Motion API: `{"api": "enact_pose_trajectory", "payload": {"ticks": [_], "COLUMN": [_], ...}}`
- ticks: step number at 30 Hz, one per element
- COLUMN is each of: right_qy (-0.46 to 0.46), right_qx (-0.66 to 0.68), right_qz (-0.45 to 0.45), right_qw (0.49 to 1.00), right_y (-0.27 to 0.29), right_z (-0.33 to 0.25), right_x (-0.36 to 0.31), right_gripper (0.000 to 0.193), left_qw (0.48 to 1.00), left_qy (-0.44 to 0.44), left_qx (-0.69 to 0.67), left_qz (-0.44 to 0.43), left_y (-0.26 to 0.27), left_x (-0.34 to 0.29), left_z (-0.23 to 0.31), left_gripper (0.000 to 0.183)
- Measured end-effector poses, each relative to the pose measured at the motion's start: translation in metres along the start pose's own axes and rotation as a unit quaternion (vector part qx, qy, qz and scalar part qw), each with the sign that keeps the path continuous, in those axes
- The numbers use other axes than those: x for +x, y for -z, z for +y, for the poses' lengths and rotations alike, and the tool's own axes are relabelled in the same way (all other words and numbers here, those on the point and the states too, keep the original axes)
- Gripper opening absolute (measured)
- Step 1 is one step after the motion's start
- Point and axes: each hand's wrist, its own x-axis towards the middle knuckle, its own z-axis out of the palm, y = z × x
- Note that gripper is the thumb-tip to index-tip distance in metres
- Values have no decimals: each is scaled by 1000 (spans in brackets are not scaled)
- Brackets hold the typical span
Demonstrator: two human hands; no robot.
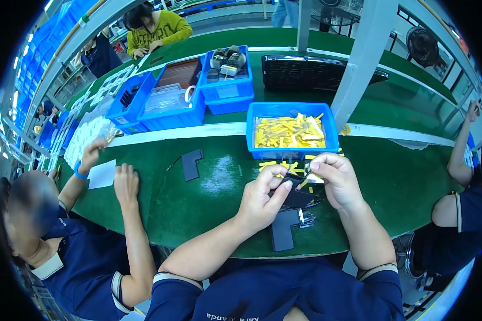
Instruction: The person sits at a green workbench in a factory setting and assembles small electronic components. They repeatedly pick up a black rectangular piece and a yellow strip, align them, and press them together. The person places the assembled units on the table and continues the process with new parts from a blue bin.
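**Bench stock around the black part in hand**

Centrally, over the near edge of the green table [198, 208], the left hand [262, 200] and right hand [334, 179] meet on one small black part [297, 197]. Left hand: fingers curled, thumb pressed on the part's upper face. Right hand: closed to a pinch at the part's top edge, with a yellow strip [305, 183] showing between the fingers; whether the pinch grips the strip or the part cannot be told.

- Black L-shaped piece [282, 230], flat on the table just below the hands, a small metal clip [306, 219] touching its right side.
- Second black L-shaped piece [191, 163], well to the left, lying alone.
- Blue bin of yellow strips [292, 132], directly beyond the hands; loose strips spill at its front wall.
- Three more blue bins [182, 96] behind a white rail, holding trays and wrapped goods.
- Black crate [305, 72], far side, partly hidden by a grey post [359, 64].
- Neighbour's hand [126, 182] at left, resting beside a white card [102, 174].
- Another person's arm [458, 155] at the right edge.
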Motion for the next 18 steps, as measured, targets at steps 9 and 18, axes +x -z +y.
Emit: {"api": "enact_pose_trajectory", "payload": {"ticks": [9,18], "right_qy": [317,202], "right_qx": [-404,-364], "right_qz": [82,83], "right_qw": [854,906], "right_y": [-7,-7], "right_z": [-4,-6], "right_x": [-5,-7], "right_gripper": [17,13], "left_qw": [983,984], "left_qy": [76,84], "left_qx": [-168,-159], "left_qz": [4,-2], "left_y": [-2,-2], "left_x": [1,1], "left_z": [4,3], "left_gripper": [20,21]}}
